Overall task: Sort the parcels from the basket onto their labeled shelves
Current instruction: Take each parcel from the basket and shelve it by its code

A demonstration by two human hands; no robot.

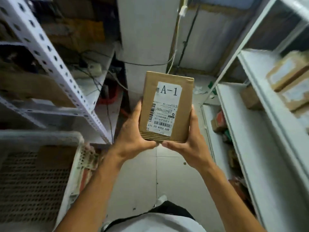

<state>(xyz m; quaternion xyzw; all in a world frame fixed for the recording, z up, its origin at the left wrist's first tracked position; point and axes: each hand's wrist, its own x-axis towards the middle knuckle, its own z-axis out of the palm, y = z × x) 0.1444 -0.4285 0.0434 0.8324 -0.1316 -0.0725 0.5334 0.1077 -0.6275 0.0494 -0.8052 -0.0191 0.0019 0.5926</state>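
Parcel [164, 108] marked "A-1" is held up between both hands for a label check, clear of the basket [78, 143] at the lower left.

The left hand [132, 131] and right hand [187, 138] cup its lower corners, fingers curled behind, thumbs meeting under the bottom edge. It is a flat, crisp-edged cardboard box with a smooth white printed label and barcodes. Next comes finding the A-1 shelf; the right-hand shelves [250, 97] hold similar brown boxes, but their tags are probably too blurred to read. The basket is perforated pale plastic.
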